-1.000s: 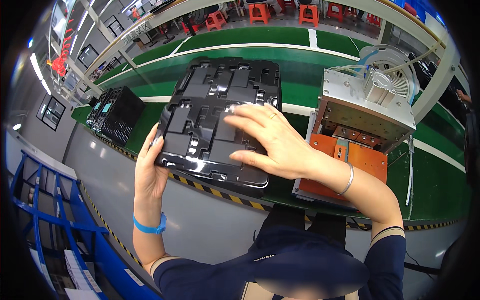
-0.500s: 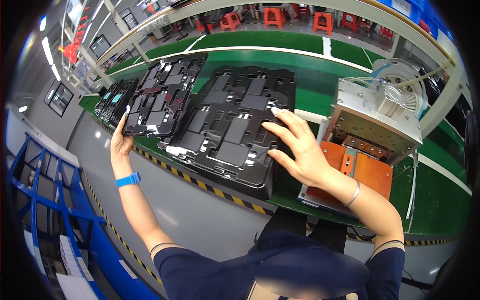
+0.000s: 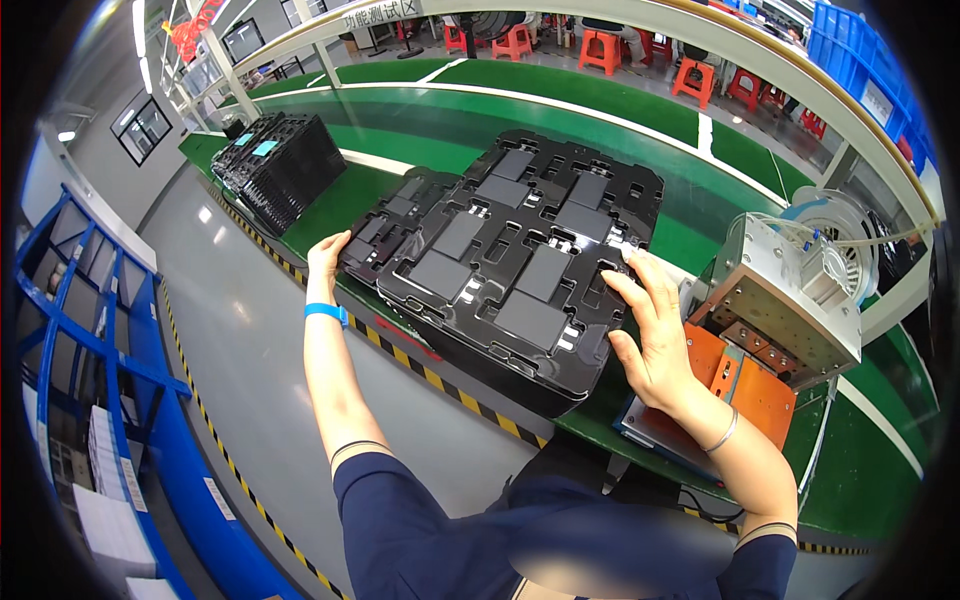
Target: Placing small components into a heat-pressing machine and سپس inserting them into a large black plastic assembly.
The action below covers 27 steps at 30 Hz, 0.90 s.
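A tall stack of black plastic trays (image 3: 490,255) stands in front of me. Flat dark-grey rectangular pieces (image 3: 533,317) with white tabs lie in the top tray's pockets. My right hand (image 3: 655,335) is open at the stack's right edge, fingers spread and curved, with a white cover on a fingertip. To the left of the stack is a lower black tray (image 3: 408,200) holding similar pieces, partly hidden behind the tall stack. My left hand (image 3: 328,262) grips this tray's left edge; some of its fingers are hidden.
Farther left on the green bench (image 3: 340,205) stands another black tray stack (image 3: 280,165) with light-blue pieces on top. A metal press-like machine (image 3: 790,290) with an orange plate (image 3: 755,390) stands to the right. A blue rack (image 3: 100,330) is at lower left.
The tray in my left hand was raised and tilted; now it lies lower, beside the tall stack. My right hand remains near the stack's right edge. The view has shifted left.
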Motion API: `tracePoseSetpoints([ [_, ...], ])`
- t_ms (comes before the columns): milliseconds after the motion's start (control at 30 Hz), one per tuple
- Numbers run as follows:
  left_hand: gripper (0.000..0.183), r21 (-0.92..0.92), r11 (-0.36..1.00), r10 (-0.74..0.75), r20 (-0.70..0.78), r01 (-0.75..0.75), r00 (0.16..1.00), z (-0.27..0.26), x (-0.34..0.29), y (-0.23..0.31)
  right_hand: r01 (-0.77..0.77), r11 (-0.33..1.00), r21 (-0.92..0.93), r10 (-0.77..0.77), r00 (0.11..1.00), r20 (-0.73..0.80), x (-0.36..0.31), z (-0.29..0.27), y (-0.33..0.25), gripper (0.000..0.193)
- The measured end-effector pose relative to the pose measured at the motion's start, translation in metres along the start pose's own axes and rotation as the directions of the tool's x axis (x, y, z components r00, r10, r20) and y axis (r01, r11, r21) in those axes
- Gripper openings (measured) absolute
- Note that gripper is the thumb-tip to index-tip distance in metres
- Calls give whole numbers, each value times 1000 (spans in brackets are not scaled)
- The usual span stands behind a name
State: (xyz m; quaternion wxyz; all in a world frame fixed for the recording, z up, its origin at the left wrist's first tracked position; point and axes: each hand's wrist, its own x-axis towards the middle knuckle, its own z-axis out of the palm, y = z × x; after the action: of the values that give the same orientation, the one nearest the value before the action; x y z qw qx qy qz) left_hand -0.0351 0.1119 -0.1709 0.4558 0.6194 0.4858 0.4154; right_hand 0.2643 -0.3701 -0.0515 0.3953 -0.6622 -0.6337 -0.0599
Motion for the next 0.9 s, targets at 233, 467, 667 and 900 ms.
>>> tracePoseSetpoints([
  [233, 51, 649, 741, 270, -55, -171, 961, 44, -20, 8, -9, 1000, -24, 9, 1000, 9, -1, -2, 1, 54],
  [467, 46, 503, 864, 107, -203, 10, 973, 49, 0, -7, -27, 999, -22, 27, 1000, -4, -4, -3, 2, 52],
  [667, 46, 495, 866, 164, -152, -69, 975, 41, -1, -18, -3, 1000, -1, 3, 1000, -8, -4, -1, 3, 53],
  [900, 48, 498, 863, 156, -102, -85, 982, 45, 8, -22, -5, 1000, -24, 4, 1000, -28, -2, -6, 1, 54],
])
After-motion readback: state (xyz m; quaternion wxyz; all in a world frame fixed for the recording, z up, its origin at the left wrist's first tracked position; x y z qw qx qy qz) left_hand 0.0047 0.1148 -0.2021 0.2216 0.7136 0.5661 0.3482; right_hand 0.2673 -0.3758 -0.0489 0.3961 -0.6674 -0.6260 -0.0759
